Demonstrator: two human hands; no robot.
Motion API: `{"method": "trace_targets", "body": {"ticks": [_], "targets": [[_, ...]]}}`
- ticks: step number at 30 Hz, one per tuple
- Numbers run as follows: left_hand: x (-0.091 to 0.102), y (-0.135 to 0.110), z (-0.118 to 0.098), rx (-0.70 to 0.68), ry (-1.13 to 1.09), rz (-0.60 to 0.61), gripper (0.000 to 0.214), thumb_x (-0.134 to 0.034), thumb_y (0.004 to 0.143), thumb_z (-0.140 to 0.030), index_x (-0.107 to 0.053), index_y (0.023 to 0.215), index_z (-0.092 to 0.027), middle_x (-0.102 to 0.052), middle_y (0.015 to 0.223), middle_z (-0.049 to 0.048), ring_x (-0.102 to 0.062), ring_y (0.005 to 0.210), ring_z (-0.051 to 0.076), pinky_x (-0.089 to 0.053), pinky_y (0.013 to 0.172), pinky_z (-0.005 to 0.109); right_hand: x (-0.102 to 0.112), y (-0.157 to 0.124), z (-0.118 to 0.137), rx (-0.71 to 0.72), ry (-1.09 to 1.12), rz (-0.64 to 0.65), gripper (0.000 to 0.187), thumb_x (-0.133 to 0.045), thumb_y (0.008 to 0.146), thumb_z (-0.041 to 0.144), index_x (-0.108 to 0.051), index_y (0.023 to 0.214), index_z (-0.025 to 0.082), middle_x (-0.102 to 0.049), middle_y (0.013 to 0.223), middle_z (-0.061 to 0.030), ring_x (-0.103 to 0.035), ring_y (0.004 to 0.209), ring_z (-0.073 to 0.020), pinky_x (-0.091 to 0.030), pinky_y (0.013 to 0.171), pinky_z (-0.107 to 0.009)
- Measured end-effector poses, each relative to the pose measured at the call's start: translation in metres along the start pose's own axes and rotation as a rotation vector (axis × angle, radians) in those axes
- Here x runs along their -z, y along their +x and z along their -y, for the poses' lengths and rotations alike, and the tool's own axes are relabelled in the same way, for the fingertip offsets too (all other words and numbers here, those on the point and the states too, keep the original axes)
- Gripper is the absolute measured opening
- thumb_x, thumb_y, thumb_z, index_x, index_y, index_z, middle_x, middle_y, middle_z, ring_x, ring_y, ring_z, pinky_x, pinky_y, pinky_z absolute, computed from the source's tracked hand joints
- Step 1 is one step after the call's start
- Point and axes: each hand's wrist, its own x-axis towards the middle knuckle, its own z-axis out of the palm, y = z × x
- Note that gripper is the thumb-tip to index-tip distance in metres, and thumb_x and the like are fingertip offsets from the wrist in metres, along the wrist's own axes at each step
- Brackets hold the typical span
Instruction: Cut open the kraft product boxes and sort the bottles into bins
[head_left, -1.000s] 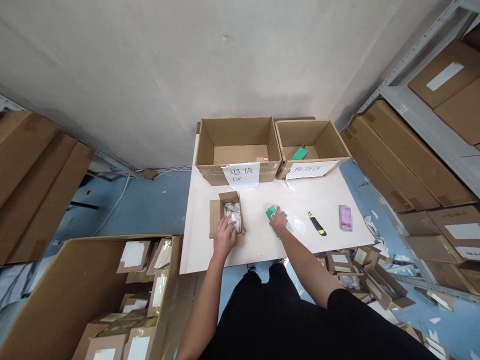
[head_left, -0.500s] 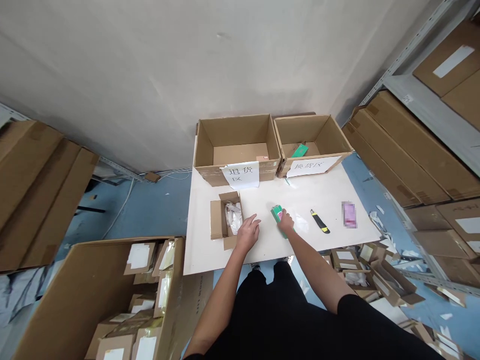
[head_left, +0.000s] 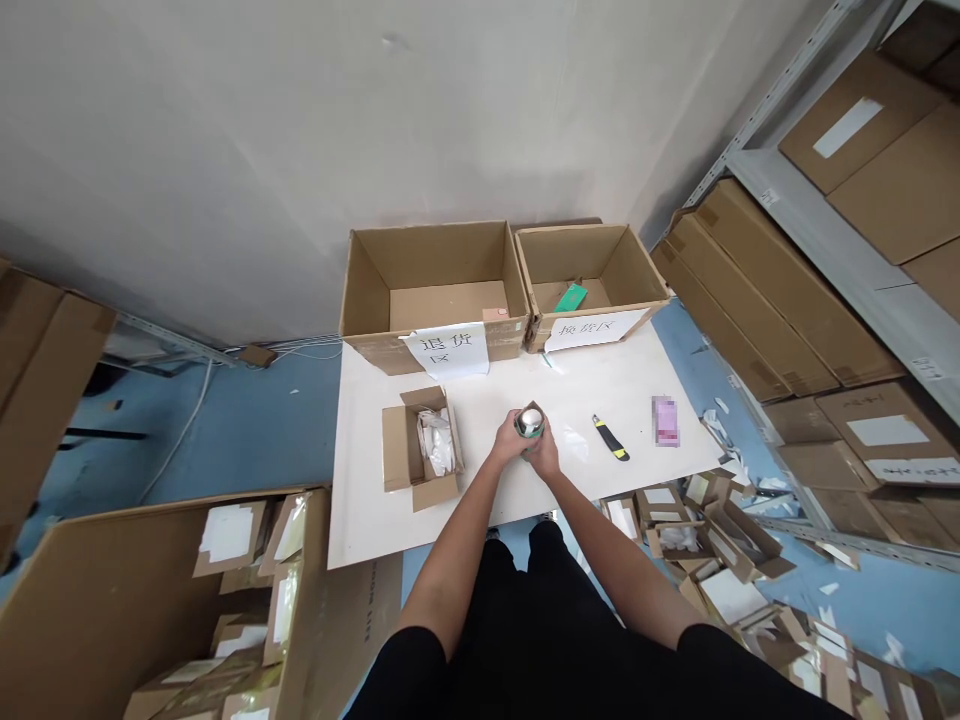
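A small green box [head_left: 533,436] is upright between my hands over the middle of the white table [head_left: 480,400]. A shiny silver rounded end [head_left: 530,420] shows at its top; what that part belongs to is hidden. My left hand [head_left: 510,438] is closed round its left side and my right hand [head_left: 547,455] round its right. To the left stands an open small carton [head_left: 397,447] with crumpled white wrapping [head_left: 436,441] inside. On the right lies a black and yellow utility knife [head_left: 611,438], and beyond it a blurred pink packet [head_left: 665,420].
Two open cardboard boxes with paper signs, a large one [head_left: 367,345] and a smaller one [head_left: 652,305] holding a green packet [head_left: 571,298], line the table's back. A big carton [head_left: 319,560] of parcels stands at left. Opened cartons [head_left: 739,535] litter the floor at right, beside shelving [head_left: 814,215].
The green box has come up from lying on the table to upright, its silver end now showing. My left hand has moved right and closed on it beside my right hand. The view has shifted right.
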Motion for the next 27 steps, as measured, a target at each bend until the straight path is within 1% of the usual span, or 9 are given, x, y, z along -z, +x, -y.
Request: {"method": "trace_targets", "body": {"ticks": [3,6,9,11,14,17,19,24,27], "targets": [[-0.008,-0.015,0.005,-0.051,0.036,-0.042,0.070,-0.092,0.066,-0.034,-0.060,0.127,-0.024,-0.074,0.120,0.0049,-0.070,0.108,0.023,-0.055,0.097,0.036,0.012,-0.007,-0.032,0.022,0.149,0.147,0.098,-0.072,0.074,0.027,-0.034,0.164,0.020,-0.052,0.159,-0.0138,-0.056,0.141,-0.0331,-0.052,0.112,-0.047],[-0.013,-0.026,0.011,-0.084,0.051,-0.039,0.066,-0.090,0.070,-0.037,-0.060,0.127,-0.025,-0.074,0.122,0.0044,-0.070,0.110,0.023,-0.054,0.098,0.037,0.031,-0.015,-0.059,0.013,0.231,0.266,0.095,-0.068,0.071,0.021,-0.039,0.162,0.024,-0.050,0.160,-0.0118,-0.053,0.144,-0.0332,-0.048,0.116,-0.051],[-0.017,-0.028,0.015,-0.115,0.128,-0.020,0.070,-0.087,0.072,-0.029,-0.057,0.135,-0.025,-0.069,0.133,0.0071,-0.066,0.123,0.026,-0.052,0.106,0.040,0.050,-0.015,-0.077,-0.119,0.229,0.219,0.082,-0.060,0.080,0.022,-0.042,0.160,0.027,-0.051,0.159,-0.0106,-0.059,0.136,-0.0304,-0.051,0.112,-0.050],[-0.019,-0.027,0.016,-0.133,0.203,-0.039,0.081,-0.087,0.071,-0.024,-0.052,0.144,-0.024,-0.062,0.145,0.0102,-0.059,0.135,0.029,-0.047,0.114,0.044,0.061,-0.010,-0.086,-0.219,0.160,0.182,0.073,-0.056,0.087,0.025,-0.045,0.159,0.027,-0.054,0.156,-0.0109,-0.062,0.132,-0.0289,-0.052,0.111,-0.048],[-0.022,-0.031,0.014,-0.143,0.284,-0.085,0.096,-0.086,0.070,-0.020,-0.042,0.156,-0.023,-0.052,0.156,0.0138,-0.050,0.145,0.031,-0.042,0.121,0.046,0.070,-0.001,-0.097,-0.270,-0.011,0.261,0.070,-0.060,0.091,0.030,-0.045,0.159,0.027,-0.049,0.160,-0.0112,-0.054,0.141,-0.0295,-0.049,0.113,-0.043],[-0.024,-0.039,0.012,-0.157,0.324,-0.127,0.097,-0.085,0.074,-0.020,-0.039,0.159,-0.026,-0.050,0.158,0.0128,-0.048,0.148,0.030,-0.041,0.122,0.046,0.067,0.003,-0.103,-0.238,-0.180,0.462,0.078,-0.070,0.089,0.033,-0.043,0.162,0.028,-0.036,0.169,-0.0122,-0.046,0.147,-0.0331,-0.047,0.111,-0.041],[-0.026,-0.044,0.011,-0.161,0.338,-0.160,0.093,-0.084,0.076,-0.022,-0.041,0.158,-0.028,-0.050,0.158,0.0114,-0.047,0.148,0.030,-0.041,0.122,0.045,0.061,0.001,-0.104,-0.180,-0.276,0.553,0.073,-0.073,0.089,0.030,-0.049,0.158,0.029,-0.034,0.169,-0.0122,-0.043,0.147,-0.0348,-0.046,0.110,-0.041],[-0.033,-0.048,0.009,-0.127,0.340,-0.201,0.084,-0.084,0.077,-0.021,-0.047,0.152,-0.028,-0.055,0.150,0.0109,-0.054,0.140,0.028,-0.045,0.117,0.042,0.048,-0.004,-0.102,-0.049,-0.383,0.579,0.047,-0.058,0.094,0.012,-0.067,0.139,0.022,-0.057,0.144,-0.0133,-0.051,0.134,-0.0275,-0.044,0.106,-0.032],[-0.040,-0.044,0.003,-0.098,0.328,-0.226,0.076,-0.086,0.076,-0.021,-0.052,0.143,-0.026,-0.059,0.143,0.0103,-0.060,0.131,0.027,-0.049,0.111,0.041,0.049,-0.001,-0.103,-0.085,-0.378,0.587,0.041,-0.049,0.096,0.006,-0.072,0.127,0.017,-0.063,0.131,-0.0138,-0.055,0.126,-0.0242,-0.043,0.104,-0.029]]}}
